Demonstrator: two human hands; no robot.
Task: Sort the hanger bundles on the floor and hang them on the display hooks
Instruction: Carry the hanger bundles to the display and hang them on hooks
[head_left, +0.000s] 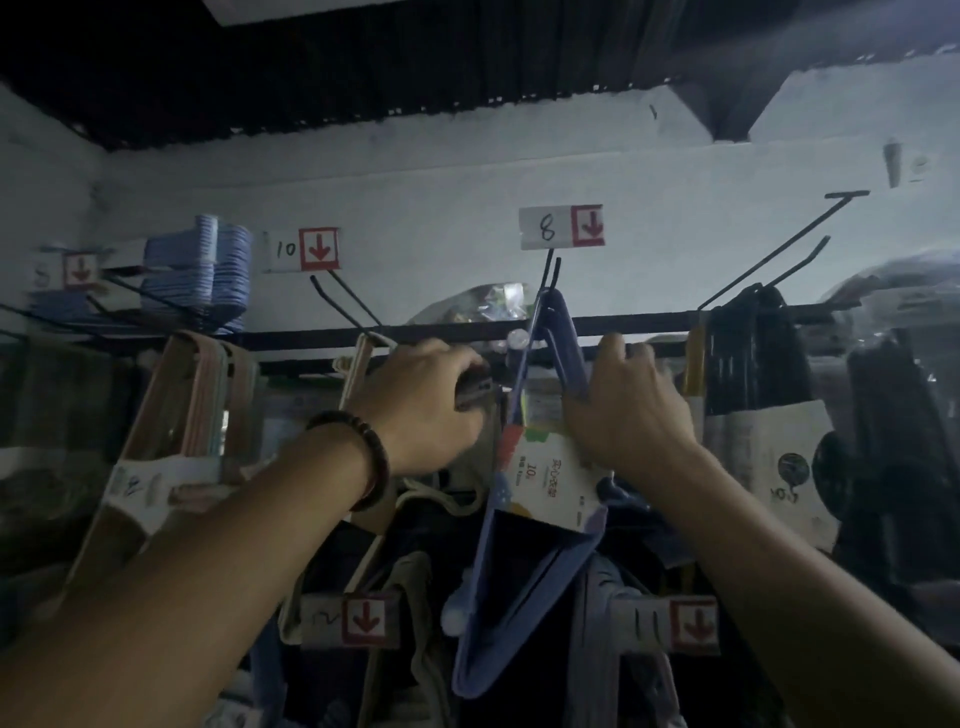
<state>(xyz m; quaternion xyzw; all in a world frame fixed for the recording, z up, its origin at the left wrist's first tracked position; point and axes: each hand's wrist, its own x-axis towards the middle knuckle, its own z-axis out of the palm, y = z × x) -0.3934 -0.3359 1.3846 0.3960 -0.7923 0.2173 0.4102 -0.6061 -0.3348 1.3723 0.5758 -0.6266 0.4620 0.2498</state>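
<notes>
Blue bundle (519, 597) is up on the wall: its top loop sits over the two-pronged hook (550, 275) right under the "8" tag (561, 226), and the hangers dangle down the middle, tilted, low end pointing down-left. A paper card (550, 478) wraps its middle. Right hand (628, 410) is on the bundle's neck just below the hook, fingers (613, 348) curled and packed together around the blue plastic. The thumb is hidden behind the hand. Left hand (431, 400) is raised just left of the bundle, fingers curled round a dark object (467, 387); what it is, I can't tell in this light. There's a bead bracelet (363, 457) on that wrist. Both hands are level with the black rail (311, 332) running across the wall. To the left, a bare hook (337, 301) under the "10" tag (301, 249), then pale bundles (197, 395), and a blue stack (202, 275) above them. To the right, black hangers (753, 353) under a long hook (779, 249). Lower down, a tag marked "11" (670, 623).
</notes>
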